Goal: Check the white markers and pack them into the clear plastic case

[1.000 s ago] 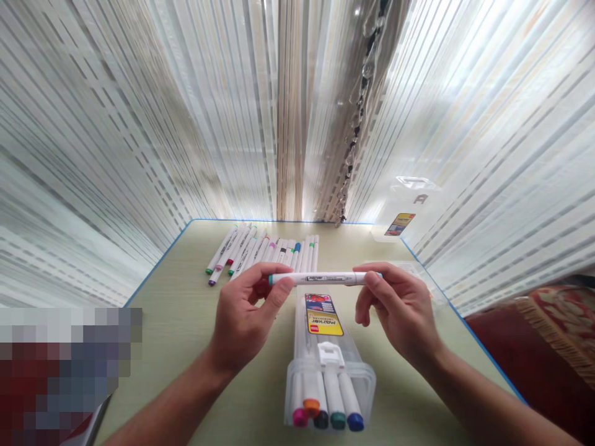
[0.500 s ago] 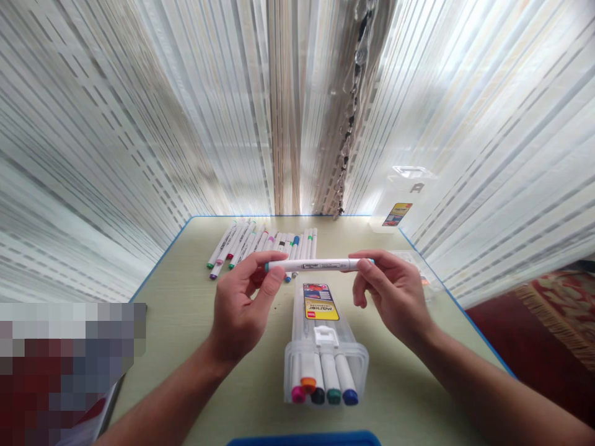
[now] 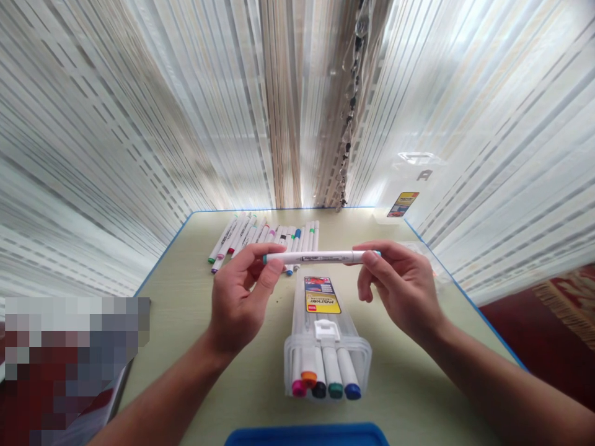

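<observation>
A white marker [image 3: 320, 257] with teal ends is held level between my two hands, above the table. My left hand [image 3: 244, 294] pinches its left end between thumb and fingers. At the right end, my right hand [image 3: 402, 288] grips it the same way, with the lower fingers curled. Just below lies a clear plastic marker case [image 3: 365, 353] with a yellow label and a white latch. Several markers stick out of its near end, with pink, orange, black, green and blue tips. Behind my hands, a row of loose markers [image 3: 242, 232] lies on the table.
The pale green table [image 3: 176, 347] has a blue edge. At the back right stands a clear plastic cover [image 3: 402, 201] with a yellow label, against the striped curtain [image 3: 223, 111]. A blue object [image 3: 307, 435] shows at the near edge. A patterned rug [image 3: 574, 303] lies right.
The view has shifted slightly. Both hands still hold the marker level, and it appears a little higher in the picture. The case and loose markers keep their places on the table.
</observation>
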`<state>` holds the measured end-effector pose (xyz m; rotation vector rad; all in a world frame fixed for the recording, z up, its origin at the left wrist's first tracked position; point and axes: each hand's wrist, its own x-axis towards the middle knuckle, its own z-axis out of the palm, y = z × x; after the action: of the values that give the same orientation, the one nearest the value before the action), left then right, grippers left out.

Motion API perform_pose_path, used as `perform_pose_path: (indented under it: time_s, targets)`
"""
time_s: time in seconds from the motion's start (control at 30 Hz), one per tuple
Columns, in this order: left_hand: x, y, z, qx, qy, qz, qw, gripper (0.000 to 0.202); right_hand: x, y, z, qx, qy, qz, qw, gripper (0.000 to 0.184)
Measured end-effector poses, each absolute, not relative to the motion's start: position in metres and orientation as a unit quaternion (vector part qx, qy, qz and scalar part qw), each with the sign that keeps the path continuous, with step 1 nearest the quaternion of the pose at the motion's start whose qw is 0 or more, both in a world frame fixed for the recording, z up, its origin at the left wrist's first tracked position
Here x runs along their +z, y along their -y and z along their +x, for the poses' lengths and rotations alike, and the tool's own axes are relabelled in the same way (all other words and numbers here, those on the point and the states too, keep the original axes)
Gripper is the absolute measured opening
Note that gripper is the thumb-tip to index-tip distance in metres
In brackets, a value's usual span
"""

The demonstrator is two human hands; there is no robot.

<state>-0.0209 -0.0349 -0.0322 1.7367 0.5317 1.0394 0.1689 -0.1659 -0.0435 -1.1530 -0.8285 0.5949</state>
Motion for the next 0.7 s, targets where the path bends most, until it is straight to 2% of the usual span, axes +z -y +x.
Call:
perform_pose_path:
  time_s: [0.7]
  targets:
    - [-0.0324,0.0356,-0.0212,0.431,-0.215,0.710,0.513,0.019,-0.0451,0.1676,0.1697,0.275,0.372,-0.519,0.719,0.015]
